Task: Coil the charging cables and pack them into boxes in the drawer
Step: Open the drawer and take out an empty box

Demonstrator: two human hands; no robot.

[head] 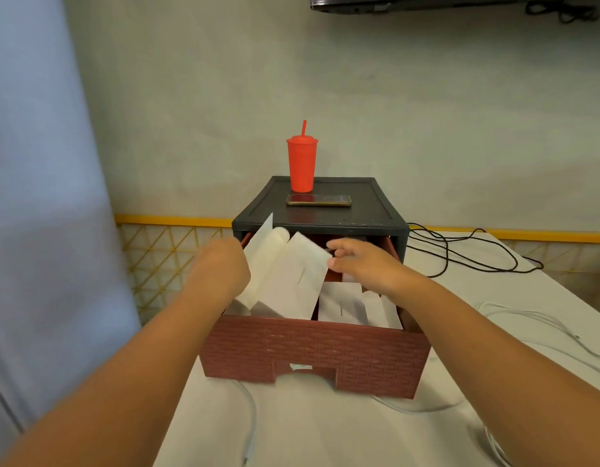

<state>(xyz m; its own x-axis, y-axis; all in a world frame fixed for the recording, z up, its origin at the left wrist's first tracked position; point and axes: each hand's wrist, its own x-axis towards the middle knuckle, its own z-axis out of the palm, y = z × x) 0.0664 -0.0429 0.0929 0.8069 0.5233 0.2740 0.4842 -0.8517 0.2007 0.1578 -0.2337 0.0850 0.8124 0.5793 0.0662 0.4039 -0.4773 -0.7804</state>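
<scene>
A reddish-brown woven-pattern drawer (312,352) is pulled out of a dark cabinet (325,214) on the white table. Several white boxes lie inside it. My left hand (221,267) grips the left side of a tilted white box (292,274) whose flap stands up. My right hand (362,264) touches that box's right upper corner with spread fingers. Another white box (342,303) lies flat lower right in the drawer. A black cable (460,254) lies loose right of the cabinet. White cables (541,328) trail over the table at right and front.
A red tumbler with a straw (302,166) and a phone (319,199) sit on the cabinet top. A yellow lattice rail (164,251) runs behind the table. A blue-grey curtain (39,197) hangs at left. A dark screen edge (410,1) is on the wall above.
</scene>
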